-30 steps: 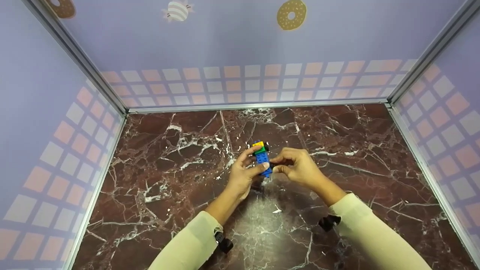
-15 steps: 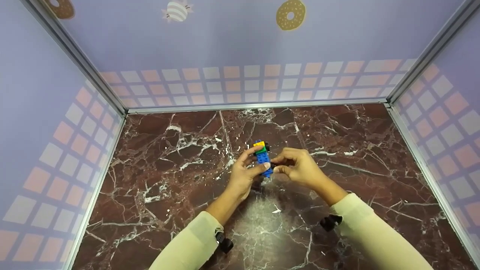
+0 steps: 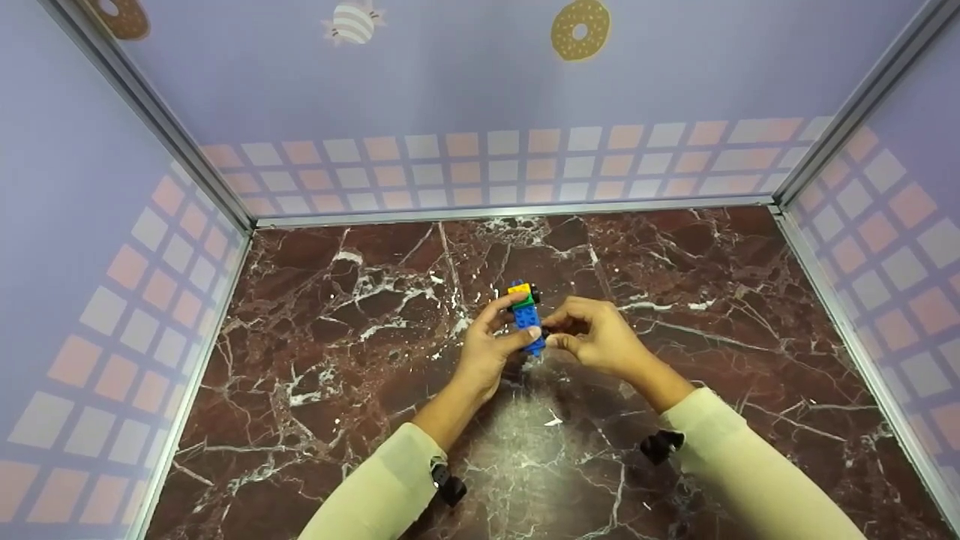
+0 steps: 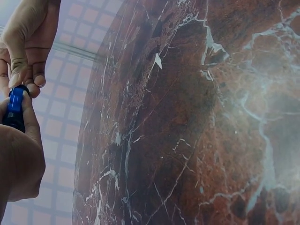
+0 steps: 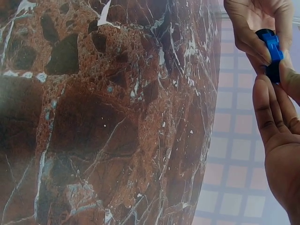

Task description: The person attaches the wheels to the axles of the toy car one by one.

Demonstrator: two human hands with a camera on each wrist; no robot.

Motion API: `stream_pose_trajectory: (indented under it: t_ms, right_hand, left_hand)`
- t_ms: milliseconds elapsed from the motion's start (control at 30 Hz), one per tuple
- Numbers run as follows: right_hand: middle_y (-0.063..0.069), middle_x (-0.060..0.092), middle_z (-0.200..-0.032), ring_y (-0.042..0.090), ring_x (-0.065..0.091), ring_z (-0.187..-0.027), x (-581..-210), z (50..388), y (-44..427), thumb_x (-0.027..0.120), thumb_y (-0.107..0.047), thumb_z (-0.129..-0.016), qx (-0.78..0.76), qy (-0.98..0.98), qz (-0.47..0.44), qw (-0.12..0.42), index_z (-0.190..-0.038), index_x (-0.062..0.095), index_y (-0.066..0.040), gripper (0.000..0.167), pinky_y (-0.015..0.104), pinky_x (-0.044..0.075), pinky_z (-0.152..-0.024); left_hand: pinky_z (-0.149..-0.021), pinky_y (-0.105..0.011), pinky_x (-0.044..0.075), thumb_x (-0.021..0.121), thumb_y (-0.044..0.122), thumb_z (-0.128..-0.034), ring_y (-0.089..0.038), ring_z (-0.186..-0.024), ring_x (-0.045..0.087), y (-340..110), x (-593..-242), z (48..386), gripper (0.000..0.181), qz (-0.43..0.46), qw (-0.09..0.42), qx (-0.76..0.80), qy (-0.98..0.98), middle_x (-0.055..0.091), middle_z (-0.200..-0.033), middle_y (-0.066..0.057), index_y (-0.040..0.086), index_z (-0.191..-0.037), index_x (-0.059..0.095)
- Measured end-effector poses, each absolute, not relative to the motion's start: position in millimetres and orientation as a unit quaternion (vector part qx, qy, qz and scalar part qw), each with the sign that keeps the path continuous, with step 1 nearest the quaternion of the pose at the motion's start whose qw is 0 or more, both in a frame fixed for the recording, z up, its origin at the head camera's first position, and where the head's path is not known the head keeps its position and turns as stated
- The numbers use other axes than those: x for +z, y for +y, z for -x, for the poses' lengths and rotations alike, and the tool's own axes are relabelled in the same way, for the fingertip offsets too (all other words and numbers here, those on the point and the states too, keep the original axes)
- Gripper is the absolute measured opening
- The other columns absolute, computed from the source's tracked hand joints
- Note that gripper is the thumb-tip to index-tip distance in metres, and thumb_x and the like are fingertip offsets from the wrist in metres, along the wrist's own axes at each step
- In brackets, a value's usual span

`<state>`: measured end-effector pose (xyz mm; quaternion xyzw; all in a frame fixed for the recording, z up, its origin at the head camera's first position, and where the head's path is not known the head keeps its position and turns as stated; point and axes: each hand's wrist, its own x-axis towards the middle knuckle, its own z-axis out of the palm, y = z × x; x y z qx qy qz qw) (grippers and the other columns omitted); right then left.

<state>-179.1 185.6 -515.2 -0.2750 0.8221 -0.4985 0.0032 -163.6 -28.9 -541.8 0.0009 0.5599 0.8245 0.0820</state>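
Note:
My left hand holds a toy car of building blocks above the tabletop, its thumb on the blue studded base and a fingertip at the far end. That base carries a yellow block over a green one at the far end, with black wheels there. My right hand pinches a black wheel at the near right side of the base. In the left wrist view only the car's blue end and dark wheels show between the hands. Fingers partly hide the pinched wheel.
The dark red marbled tabletop has white veins and a small white scrap-like mark. Lilac panels with a checked print close it in at the back and both sides, with metal strips along the edges.
Both hands and the toy car stay almost in place, shifting only very slightly to the right. The grips look the same.

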Motion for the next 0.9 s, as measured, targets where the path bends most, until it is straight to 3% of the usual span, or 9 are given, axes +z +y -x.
stream_pose_trajectory:
  t_ms: [567, 900]
  right_hand:
    - [0.016, 0.076, -0.101, 0.022, 0.074, -0.086, -514.5, 179.4, 185.1, 0.089, -0.005, -0.091, -0.506, 0.819, 0.271, 0.014, -0.110, 0.080, -0.002, 0.022, 0.027, 0.067, -0.078]
    - [0.010, 0.075, -0.099, 0.016, 0.072, -0.084, -515.6, 180.0, 185.2, 0.088, -0.004, -0.090, -0.507, 0.814, 0.281, 0.014, -0.112, 0.080, -0.002, 0.023, 0.026, 0.067, -0.076]
  left_hand:
    - [-0.088, -0.031, 0.070, 0.081, -0.010, -0.0909, -0.020, -0.102, 0.076, -28.5, -541.0, 163.7, 0.064, -0.006, 0.081, 0.827, 0.557, 0.068, -0.128, -0.016, 0.001, -0.150, 0.060]
    - [-0.087, -0.032, 0.070, 0.081, -0.010, -0.0914, -0.021, -0.101, 0.077, -29.7, -540.6, 162.9, 0.062, -0.006, 0.081, 0.826, 0.557, 0.068, -0.128, -0.018, 0.000, -0.149, 0.061]
